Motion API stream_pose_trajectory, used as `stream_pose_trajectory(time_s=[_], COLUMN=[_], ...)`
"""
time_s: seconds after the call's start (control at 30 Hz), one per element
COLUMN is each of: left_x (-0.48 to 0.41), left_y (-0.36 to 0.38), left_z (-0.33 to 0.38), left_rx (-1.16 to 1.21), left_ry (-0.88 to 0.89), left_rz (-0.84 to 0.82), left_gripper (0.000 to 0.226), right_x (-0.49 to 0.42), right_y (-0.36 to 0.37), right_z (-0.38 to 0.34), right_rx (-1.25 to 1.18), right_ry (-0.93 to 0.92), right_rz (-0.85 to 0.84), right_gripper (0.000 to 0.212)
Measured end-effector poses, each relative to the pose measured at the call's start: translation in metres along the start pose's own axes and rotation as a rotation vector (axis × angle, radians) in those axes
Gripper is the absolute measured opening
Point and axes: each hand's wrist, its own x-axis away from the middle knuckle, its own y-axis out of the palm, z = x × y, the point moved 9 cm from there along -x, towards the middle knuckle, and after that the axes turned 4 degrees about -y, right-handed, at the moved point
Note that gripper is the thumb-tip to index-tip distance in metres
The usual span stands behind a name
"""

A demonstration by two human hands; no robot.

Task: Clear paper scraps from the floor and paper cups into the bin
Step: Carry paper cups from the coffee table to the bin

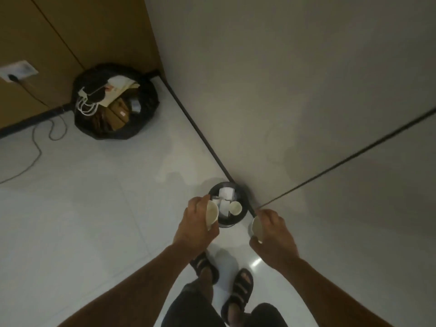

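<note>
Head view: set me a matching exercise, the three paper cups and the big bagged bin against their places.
Things: 1 left cup, in the left hand; 2 right cup, in the right hand; 3 loose cup; 4 bagged bin.
Places: A beside the brown wall, far left; B inside the small bin; C over the small bin's left rim; D right of the small bin, above the floor.
Pairs: 1-C; 2-D; 3-B; 4-A.

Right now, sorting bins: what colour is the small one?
The small bin is black; head view.
</note>
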Motion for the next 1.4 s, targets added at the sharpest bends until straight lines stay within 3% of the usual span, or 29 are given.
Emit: stream_pose_trajectory(time_s=[0.13,0.37,0.63,0.87,1.0,1.1,1.4], left_x=[-0.073,-0.185,-0.220,-0.226,-0.225,-0.223,-0.214], left_y=[0.055,0.182,0.301,0.343,0.364,0.373,0.356], left_z=[-0.033,-0.102,-0.178,-0.190,-0.208,-0.218,-0.213], left_rx=[-0.012,0.033,-0.039,-0.326,-0.509,-0.547,-0.485], left_ry=[0.043,0.091,0.082,0.179,0.161,0.189,0.156], left_rz=[-0.030,-0.062,-0.084,-0.051,-0.077,-0.085,-0.132], left_gripper=[0.074,0.073,0.072,0.077,0.071,0.066,0.082], right_x=[-0.068,-0.191,-0.245,-0.256,-0.260,-0.255,-0.242], right_y=[0.059,0.181,0.306,0.322,0.343,0.352,0.338], right_z=[0.038,0.115,0.165,0.169,0.175,0.182,0.180], right_rx=[-0.106,-0.131,-0.136,0.133,0.234,0.259,0.211], right_ry=[0.087,0.080,-0.014,-0.158,-0.196,-0.208,-0.155], right_rz=[0.011,0.041,-0.083,0.006,-0.079,-0.105,-0.072], right_gripper=[0.068,0.072,0.070,0.064,0.074,0.077,0.087])
